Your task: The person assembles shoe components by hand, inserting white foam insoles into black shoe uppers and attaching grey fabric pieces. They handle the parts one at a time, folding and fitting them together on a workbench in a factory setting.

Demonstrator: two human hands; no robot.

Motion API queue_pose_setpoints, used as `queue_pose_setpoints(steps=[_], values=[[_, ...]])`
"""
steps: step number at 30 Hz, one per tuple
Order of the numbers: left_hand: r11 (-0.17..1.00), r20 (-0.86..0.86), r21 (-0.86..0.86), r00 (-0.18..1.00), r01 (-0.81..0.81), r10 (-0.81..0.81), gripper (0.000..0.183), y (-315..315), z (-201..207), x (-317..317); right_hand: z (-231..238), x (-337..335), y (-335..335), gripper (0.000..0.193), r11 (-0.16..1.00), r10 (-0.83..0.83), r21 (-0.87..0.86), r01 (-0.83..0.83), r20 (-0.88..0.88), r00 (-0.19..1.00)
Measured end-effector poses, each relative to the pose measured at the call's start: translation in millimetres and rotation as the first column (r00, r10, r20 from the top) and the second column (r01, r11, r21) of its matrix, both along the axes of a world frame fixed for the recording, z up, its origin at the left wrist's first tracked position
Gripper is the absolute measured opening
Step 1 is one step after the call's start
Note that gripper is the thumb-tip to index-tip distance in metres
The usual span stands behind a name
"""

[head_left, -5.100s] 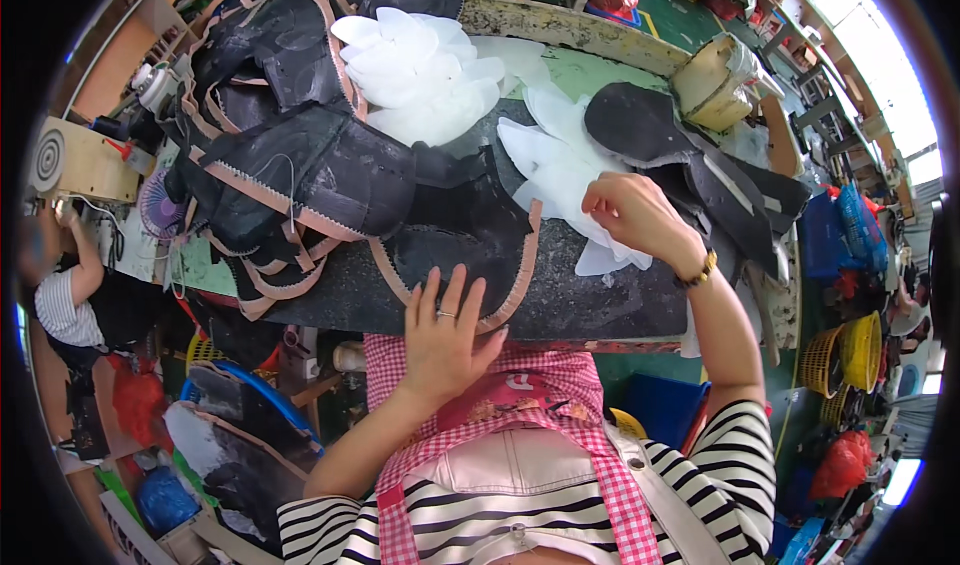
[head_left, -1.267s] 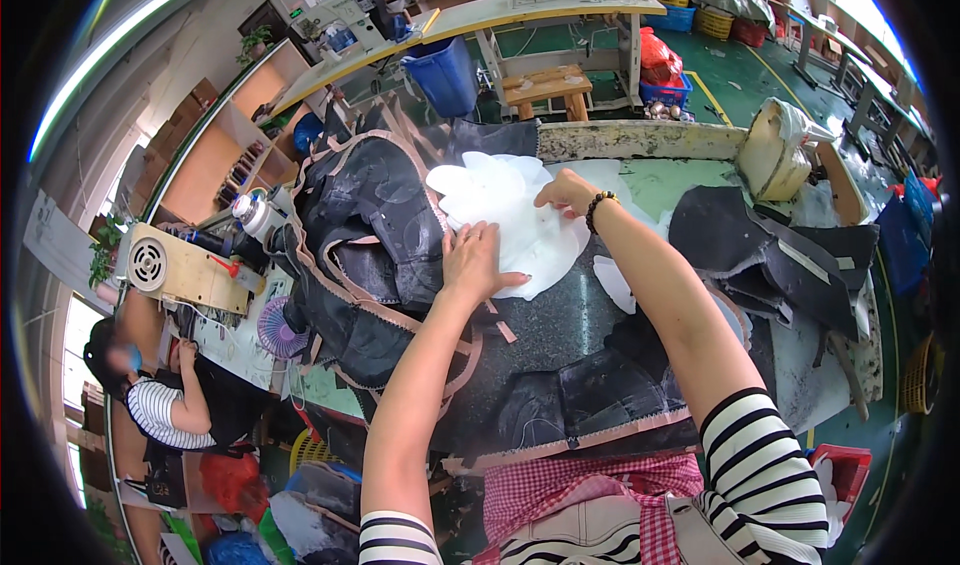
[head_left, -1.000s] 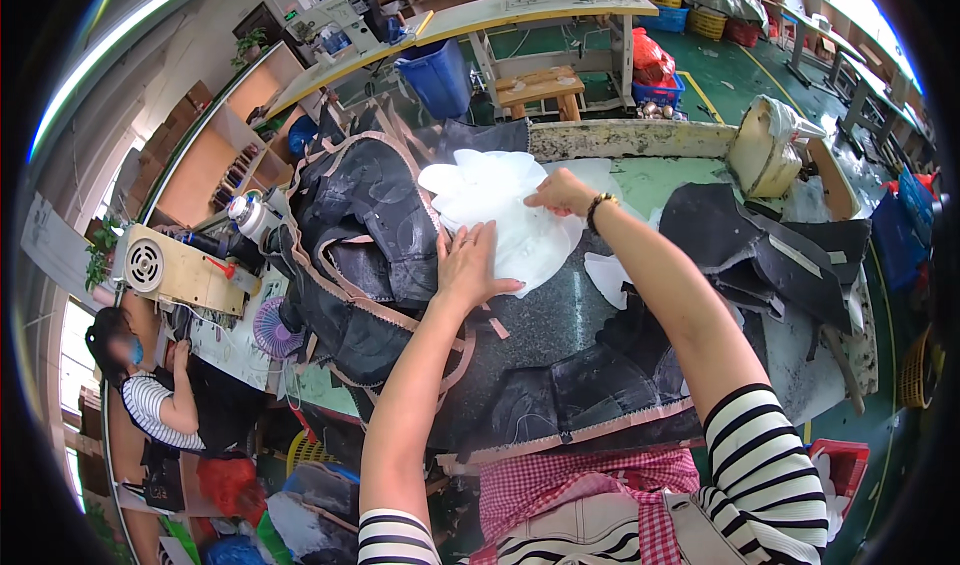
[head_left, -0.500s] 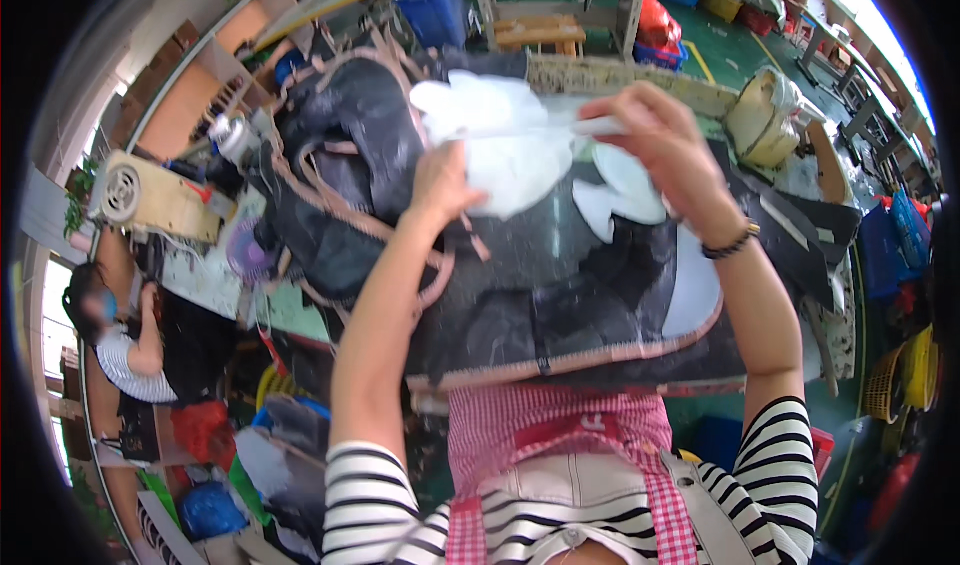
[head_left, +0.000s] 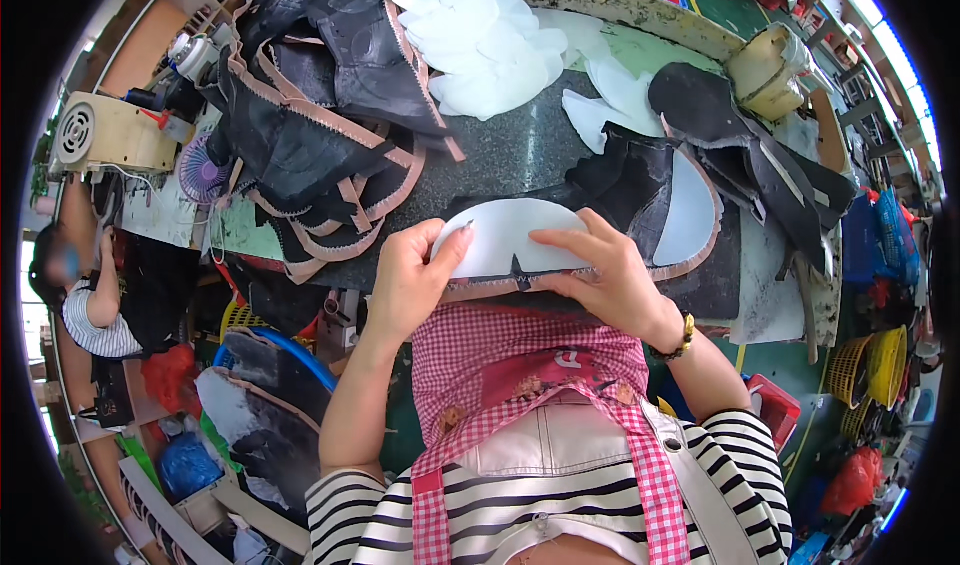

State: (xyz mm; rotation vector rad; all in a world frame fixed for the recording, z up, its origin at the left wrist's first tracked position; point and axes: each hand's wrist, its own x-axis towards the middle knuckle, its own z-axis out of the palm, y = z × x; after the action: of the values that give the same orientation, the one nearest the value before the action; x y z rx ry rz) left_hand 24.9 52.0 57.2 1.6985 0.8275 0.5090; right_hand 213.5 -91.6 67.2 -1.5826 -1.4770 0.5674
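White half-moon piece (head_left: 500,237) is held between the fingers, on black panel (head_left: 628,177). Left hand (head_left: 410,277): clamped on its end, thumb on top. Right hand (head_left: 612,273): finger on piece, thumb at tan trim (head_left: 476,290); pinch can't be confirmed. Lower edge should be kept flush along trim, wrinkles smoothed outward from fingertips.

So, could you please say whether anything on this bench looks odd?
Mostly the back ledge: its pale surface is blotched with dark stains, so it looks worn. The heap of white pieces also looks untidily fanned.
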Motion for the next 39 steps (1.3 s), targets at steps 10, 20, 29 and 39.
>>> queue_pose_setpoints(steps=[10, 20, 29, 39], values=[[0.947, -0.162, 0.319, 0.986, 0.027, 0.027, 0.023, -13.2, -28.6, 12.0, -29.2, 0.9, 1.9, 0.028, 0.996, 0.036, -0.088, -0.011, 0.28, 0.959], [0.718, -0.361, 0.54, 0.891, 0.439, -0.274, 0.034, -20.5, 2.8, 4.9, -38.7, -21.4, 8.7, 0.025, 0.999, 0.054, -0.017, -0.051, 0.368, 0.928], [-0.129, -0.365, 0.931, 0.877, 0.342, -0.313, 0.016, -13.5, -19.3, -0.6, -19.1, -29.0, 17.8, 0.032, 0.92, 0.39, -0.327, -0.216, 0.713, 0.583], [0.351, -0.393, 0.794, 0.86, 0.496, -0.325, 0.041, -8.2, 67.4, 19.7, 59.5, 14.6, 16.3, 0.019, 0.945, 0.27, -0.224, -0.239, 0.118, 0.956]])
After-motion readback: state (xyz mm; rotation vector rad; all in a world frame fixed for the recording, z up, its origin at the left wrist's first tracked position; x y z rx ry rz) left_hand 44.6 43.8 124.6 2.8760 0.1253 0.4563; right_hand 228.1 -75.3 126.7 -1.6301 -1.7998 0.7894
